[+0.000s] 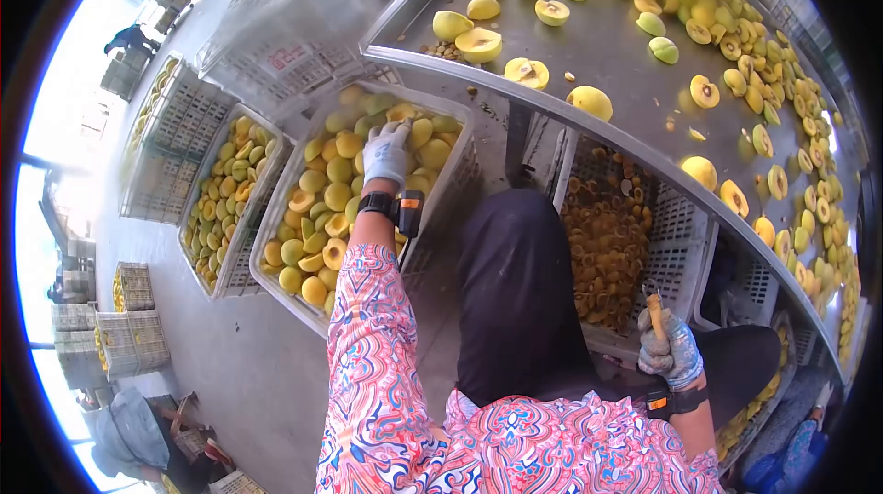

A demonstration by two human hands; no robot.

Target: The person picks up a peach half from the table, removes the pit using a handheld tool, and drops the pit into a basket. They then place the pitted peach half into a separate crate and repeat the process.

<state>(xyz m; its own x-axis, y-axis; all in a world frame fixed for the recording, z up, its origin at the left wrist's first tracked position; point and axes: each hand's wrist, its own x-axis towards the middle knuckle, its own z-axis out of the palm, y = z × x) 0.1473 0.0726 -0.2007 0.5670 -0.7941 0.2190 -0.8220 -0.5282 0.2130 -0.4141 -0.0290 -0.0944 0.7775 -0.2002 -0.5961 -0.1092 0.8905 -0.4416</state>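
Observation:
My left hand (386, 155), in a white glove, lies over the yellow peaches (337, 170) in a pale plastic crate (267, 259). Its fingers stretch forward onto the fruit, touching the pile near the crate's far side; the fingertips are partly hidden among the peaches. Some peaches in this crate are whole, others cut in half. My right hand (673, 351), in a grey and blue glove, is closed around the wooden handle of a pitting tool (656, 317) with a small metal loop at its tip. It is held above my right knee, beside the crate under the table.
A metal table (607, 52) with a raised edge bears many halved peaches (704, 91). Below it, a crate (676, 250) holds brown peach pits (607, 236). Another crate of peaches (228, 190) and stacked crates (285, 43) stand to the left. A person (129, 434) works at lower left.

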